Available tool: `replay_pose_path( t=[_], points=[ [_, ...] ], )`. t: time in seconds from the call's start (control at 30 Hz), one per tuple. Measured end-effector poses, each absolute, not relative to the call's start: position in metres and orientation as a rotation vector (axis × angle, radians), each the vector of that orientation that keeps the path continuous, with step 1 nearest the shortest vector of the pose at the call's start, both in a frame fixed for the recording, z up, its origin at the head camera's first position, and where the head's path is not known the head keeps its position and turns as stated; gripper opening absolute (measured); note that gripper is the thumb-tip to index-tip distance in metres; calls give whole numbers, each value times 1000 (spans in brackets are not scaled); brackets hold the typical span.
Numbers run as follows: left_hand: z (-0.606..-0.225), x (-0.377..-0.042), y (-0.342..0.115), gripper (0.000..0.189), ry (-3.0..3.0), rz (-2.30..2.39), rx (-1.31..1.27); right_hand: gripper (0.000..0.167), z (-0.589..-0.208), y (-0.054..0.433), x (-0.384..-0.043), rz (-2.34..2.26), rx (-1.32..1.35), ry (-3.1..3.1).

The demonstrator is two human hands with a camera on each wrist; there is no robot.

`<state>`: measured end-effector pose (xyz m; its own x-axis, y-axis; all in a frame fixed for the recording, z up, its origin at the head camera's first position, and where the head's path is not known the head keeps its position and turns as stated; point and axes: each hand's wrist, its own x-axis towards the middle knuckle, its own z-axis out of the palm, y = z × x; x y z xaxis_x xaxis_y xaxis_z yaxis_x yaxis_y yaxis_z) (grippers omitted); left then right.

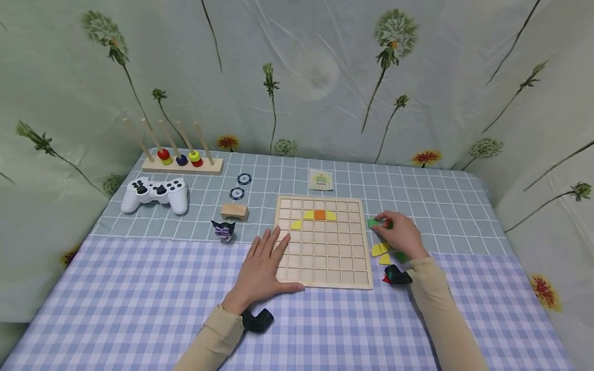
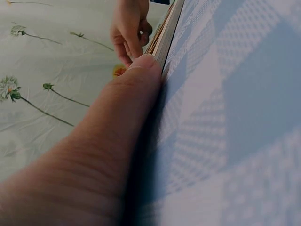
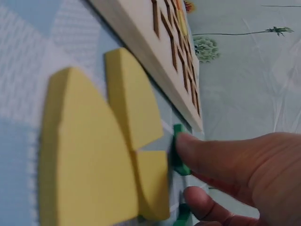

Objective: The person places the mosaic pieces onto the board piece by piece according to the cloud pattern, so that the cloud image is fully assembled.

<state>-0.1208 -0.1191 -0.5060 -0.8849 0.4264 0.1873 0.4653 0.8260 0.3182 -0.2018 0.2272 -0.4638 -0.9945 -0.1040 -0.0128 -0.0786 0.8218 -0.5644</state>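
A square wooden grid board (image 1: 329,260) lies on the cloth. My left hand (image 1: 260,270) rests over its left edge with fingers extended and the thumb along the front edge. On the board are an orange square (image 1: 319,214) and several yellow pieces (image 1: 296,224). Right of the board, my right hand (image 1: 400,233) pinches a small green block (image 3: 178,153), the thumb showing on it in the right wrist view. Close by lie several yellow quarter-round pieces (image 3: 89,155), more green pieces (image 1: 401,256), and a red piece (image 1: 386,279) partly hidden by the wrist camera.
A patterned card (image 1: 321,180) lies behind the board. To the left are two round chips (image 1: 237,193), a wooden arch block (image 1: 234,212), a small dark figurine (image 1: 223,231), a white game controller (image 1: 155,195) and a peg stand (image 1: 183,165) with coloured beads.
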Motion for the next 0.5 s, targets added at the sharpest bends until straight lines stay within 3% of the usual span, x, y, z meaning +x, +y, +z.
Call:
replay_pose_path(
  t=[0.5],
  points=[
    [-507, -120, -119, 115, -2888, -529, -710, 15, -450, 216, -188, -998, -228, 3009]
  ],
)
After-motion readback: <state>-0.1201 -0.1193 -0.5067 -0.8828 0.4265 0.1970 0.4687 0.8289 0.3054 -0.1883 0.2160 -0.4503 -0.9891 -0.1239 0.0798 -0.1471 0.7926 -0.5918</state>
